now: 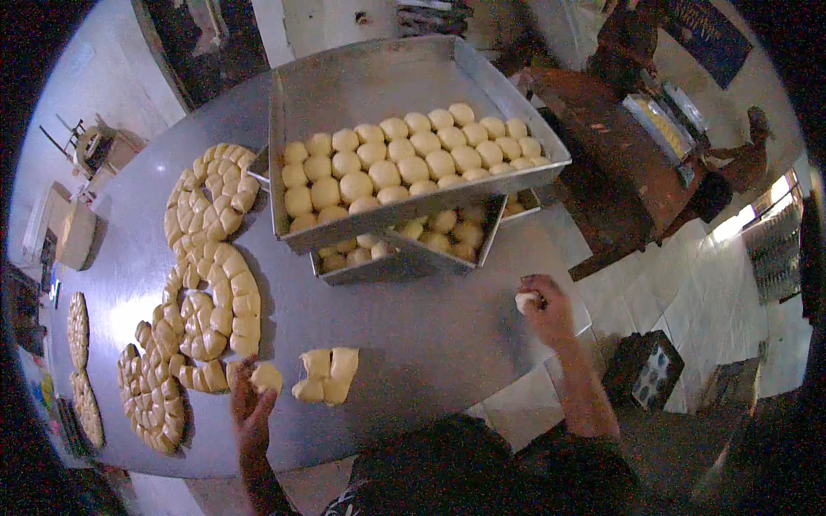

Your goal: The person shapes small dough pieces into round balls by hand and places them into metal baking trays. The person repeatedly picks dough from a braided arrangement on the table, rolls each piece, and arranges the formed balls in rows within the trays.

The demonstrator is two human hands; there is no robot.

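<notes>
My left hand (pixel 250 406) grips a pale dough piece (pixel 266 378) at the near end of a curved row of cut dough pieces (pixel 245 309). To its right, a small cluster of joined dough pieces (pixel 326 375) lies on the metal table (pixel 413 322). Over the table's right side, my right hand (pixel 548 313) is closed around another bit of dough (pixel 528 300), partly hidden by the fingers. Beyond both hands, a large metal tray (pixel 368 84) holds rows of round dough balls (pixel 384 174); its far part is bare. It rests over smaller trays (pixel 481 248) of dough balls.
More cut dough (pixel 151 400) covers the table's left side, with two flat strips (pixel 79 329) near the far left edge. A machine (pixel 97 151) stands beyond. At right are a brown table (pixel 600 148), people (pixel 626 45) and a dark crate (pixel 645 371) on the tiled floor.
</notes>
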